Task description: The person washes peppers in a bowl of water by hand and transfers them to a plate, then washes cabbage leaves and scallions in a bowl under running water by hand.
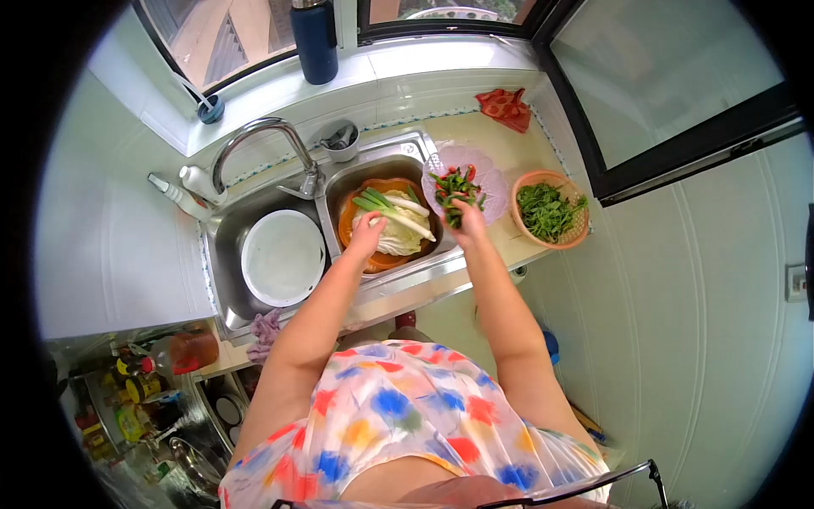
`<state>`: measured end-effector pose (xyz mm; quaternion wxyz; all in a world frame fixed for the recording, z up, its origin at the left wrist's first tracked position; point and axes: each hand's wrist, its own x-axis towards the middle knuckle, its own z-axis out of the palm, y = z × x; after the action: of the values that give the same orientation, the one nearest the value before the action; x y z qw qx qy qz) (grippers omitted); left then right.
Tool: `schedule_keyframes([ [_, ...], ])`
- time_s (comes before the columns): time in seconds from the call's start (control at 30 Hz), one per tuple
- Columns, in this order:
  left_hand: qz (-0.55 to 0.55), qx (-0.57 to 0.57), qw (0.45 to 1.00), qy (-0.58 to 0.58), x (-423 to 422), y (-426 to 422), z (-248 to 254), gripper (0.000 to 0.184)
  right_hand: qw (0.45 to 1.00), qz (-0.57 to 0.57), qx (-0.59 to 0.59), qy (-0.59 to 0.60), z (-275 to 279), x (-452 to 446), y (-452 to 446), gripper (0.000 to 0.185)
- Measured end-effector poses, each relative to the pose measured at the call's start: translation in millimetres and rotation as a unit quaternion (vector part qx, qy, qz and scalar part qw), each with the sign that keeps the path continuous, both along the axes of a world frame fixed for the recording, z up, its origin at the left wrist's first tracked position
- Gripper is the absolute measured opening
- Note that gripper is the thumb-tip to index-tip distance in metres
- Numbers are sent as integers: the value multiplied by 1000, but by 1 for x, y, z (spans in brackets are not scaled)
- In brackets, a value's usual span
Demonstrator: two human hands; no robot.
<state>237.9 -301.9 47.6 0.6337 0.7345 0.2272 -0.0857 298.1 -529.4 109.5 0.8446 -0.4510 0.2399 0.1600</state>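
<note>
My left hand [368, 233] is over the right sink basin, its fingers curled at the green onions [394, 212]. These lie across a pale cabbage [398, 236] in an orange-brown basket [346, 222]. My right hand [469, 224] is at the near side of a translucent pink bowl [492, 182], its fingers closed around some green chili peppers [452, 215]. More red and green chilies lie in that bowl, just beyond my fingertips. The undersides of both hands are hidden.
A white basin [282, 257] sits in the left sink under the faucet [309, 174]. Right of the pink bowl stands a basket of leafy greens [547, 212]. A red cloth [506, 110] lies behind. Bottles [180, 197] stand left; an open window frame [610, 182] juts in at right.
</note>
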Motion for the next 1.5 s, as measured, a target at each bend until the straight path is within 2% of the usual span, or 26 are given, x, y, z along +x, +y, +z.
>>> schedule_keyframes([
  [0.03,-2,10,1000,5,-3,-1,-2,41,999,-32,-24,11,-6,9,-19,19],
  [0.13,19,28,999,14,-11,3,-24,37,1000,-9,-10,28,-17,36,-60,26],
  [0.23,64,8,998,10,-23,13,-46,33,998,1,49,47,-2,45,-68,36],
  [0.27,81,-4,997,8,-31,17,-49,31,998,36,29,45,-6,49,-74,40],
  [0.37,142,-48,989,1,-48,28,-47,27,999,38,-28,22,3,50,-66,46],
  [0.4,177,-92,979,45,-53,26,-20,26,998,26,-60,3,13,49,-62,45],
  [0.5,191,-89,978,1,-69,41,-19,25,988,9,-143,-51,36,35,-30,45],
  [0.57,195,-60,979,-14,-82,56,-20,22,986,30,-78,-146,2,41,-17,43],
  [0.63,144,51,988,22,-98,81,-40,24,987,86,24,-130,11,26,12,46],
  [0.67,164,95,982,13,-113,90,-45,23,987,89,-16,-132,11,17,34,37],
  [0.83,196,308,929,-56,-190,143,-27,23,979,190,-20,-69,-12,-34,124,32],
  [0.93,145,365,913,107,-234,179,20,29,956,286,-25,-52,-19,-68,175,25],
  [1.03,20,343,909,236,-259,204,61,35,931,364,-29,-24,-33,-98,221,21],
  [1.07,26,403,900,163,-276,216,22,34,925,380,-28,-12,-36,-109,235,21],
  [1.17,-46,357,912,197,-290,244,12,32,904,425,-45,9,-55,-138,277,22],
  [1.23,-58,376,905,189,-291,254,25,22,892,446,-74,23,-63,-155,300,23],
  [1.33,-28,438,886,151,-291,271,21,8,888,410,-206,37,-85,-170,323,36],
  [1.4,-23,491,865,103,-298,288,7,7,862,383,-331,35,-95,-170,328,49],
  [1.43,-19,516,853,79,-301,295,1,7,874,344,-341,39,-109,-166,328,54],
  [1.5,-68,435,893,96,-302,308,9,11,892,268,-361,48,-174,-153,318,63],
])
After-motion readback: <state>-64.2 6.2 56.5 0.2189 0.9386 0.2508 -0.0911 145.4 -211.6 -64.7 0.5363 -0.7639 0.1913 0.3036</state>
